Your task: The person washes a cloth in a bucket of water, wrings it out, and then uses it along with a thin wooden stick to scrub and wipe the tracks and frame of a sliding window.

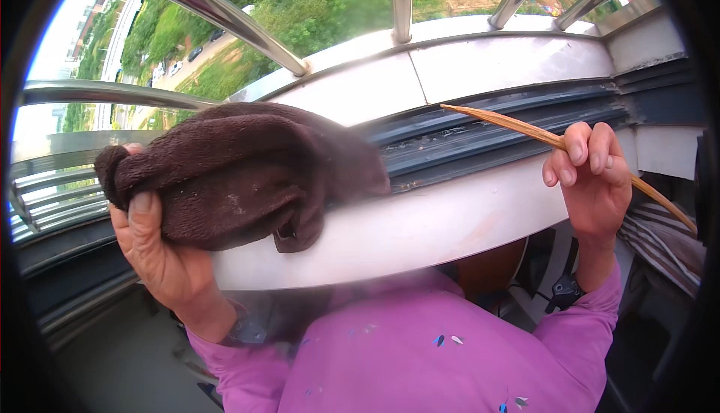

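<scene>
brown cloth (232, 169), right edge blurred, partly hides the left hand (169, 255)

Long-sleeved purple-pink cloth top (420, 353); front carries sparse, small petal-shaped printed marks (440, 341) in blue, black and pale grey. Right sleeve (592, 315) and left sleeve (244, 372): same plain purple-pink. Worn at right wrist: compact black strapped device (565, 293). At left wrist: greyish device (249, 329), blurred, detail unclear. Fingers (600, 147) bare, nails short.
</scene>
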Demonstrator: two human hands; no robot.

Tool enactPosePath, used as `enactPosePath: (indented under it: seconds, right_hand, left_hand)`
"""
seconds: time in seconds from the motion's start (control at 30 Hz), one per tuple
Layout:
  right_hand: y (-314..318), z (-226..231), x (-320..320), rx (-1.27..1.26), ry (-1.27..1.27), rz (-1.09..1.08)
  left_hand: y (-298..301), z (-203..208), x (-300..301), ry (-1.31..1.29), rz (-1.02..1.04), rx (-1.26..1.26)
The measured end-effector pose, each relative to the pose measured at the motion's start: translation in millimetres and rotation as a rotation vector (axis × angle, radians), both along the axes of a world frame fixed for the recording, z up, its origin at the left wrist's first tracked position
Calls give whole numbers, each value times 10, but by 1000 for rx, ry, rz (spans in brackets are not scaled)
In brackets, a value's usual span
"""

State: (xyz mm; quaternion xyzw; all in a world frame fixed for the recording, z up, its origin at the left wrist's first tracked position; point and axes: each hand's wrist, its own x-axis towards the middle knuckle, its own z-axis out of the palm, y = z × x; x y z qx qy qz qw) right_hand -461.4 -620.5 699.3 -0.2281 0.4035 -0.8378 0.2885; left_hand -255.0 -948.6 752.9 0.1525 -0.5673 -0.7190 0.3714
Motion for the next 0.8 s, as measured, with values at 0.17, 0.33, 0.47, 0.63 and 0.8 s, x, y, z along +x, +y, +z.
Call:
enactPosePath:
  seconds: [0.17, 0.33, 0.47, 0.63, 0.8]
  right_hand:
    - [-56, 5, -26, 4, 11, 45]
    - [-189, -68, -51, -56, -13, 101]
    - [-285, -112, -43, -28, -35, 166]
    - [-443, -78, 1, 22, -51, 209]
    - [-659, 36, 36, 159, 180, 352]
  left_hand:
    - [-253, 675, 427, 29, 290, -150]
    - [-267, 956, 501, 38, 630, -444]
    - [-172, 715, 400, 8, 363, -369]
    - [57, -80, 207, -108, 154, -251]
    - [79, -382, 286, -234, 142, -156]
